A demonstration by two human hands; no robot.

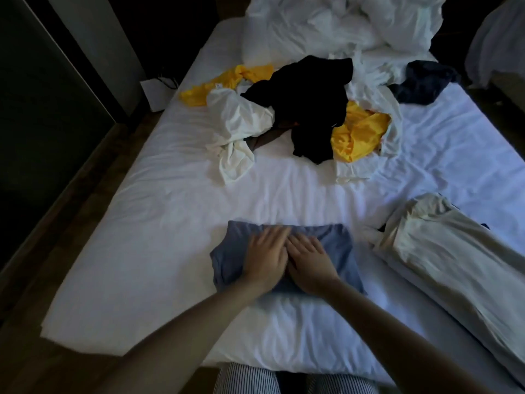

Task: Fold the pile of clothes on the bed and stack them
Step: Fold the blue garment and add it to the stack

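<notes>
Left grip (265, 258) and right grip (311, 261) flat, fingers straight, side by side, grasping nothing. Both press the middle of folded blue garment (341, 251), which lies on near part of bed (142, 251); unfolded pile (306, 109) well beyond.

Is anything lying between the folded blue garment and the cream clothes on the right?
Nothing visible. Only white sheet lies between the blue garment and the cream clothes. The left hand and right hand rest flat on the garment; the unfolded pile sits farther up the bed.

no readable text, labels or numbers anywhere
</notes>
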